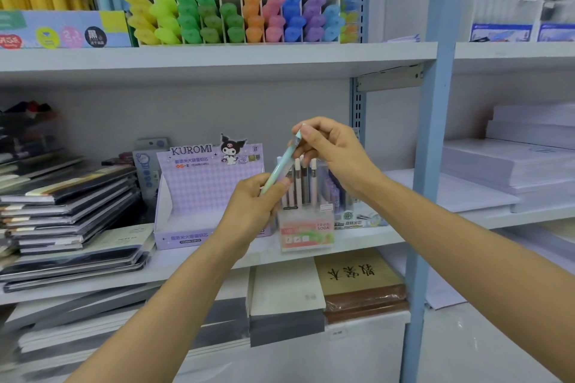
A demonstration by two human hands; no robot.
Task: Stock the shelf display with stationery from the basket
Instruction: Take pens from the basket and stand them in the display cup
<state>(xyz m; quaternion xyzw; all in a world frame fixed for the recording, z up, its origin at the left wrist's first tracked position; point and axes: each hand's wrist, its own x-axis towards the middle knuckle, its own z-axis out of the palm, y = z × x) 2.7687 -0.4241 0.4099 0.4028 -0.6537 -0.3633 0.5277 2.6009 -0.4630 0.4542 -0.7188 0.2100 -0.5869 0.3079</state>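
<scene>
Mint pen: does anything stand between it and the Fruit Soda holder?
Nothing separate. Left hand and right hand hold the mint pen just before the Fruit Soda holder; only pens already standing in it crowd the slots.

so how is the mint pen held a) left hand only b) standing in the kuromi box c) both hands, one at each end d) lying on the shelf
c: the left hand grips the mint pen low down, the right hand pinches its top.
</scene>
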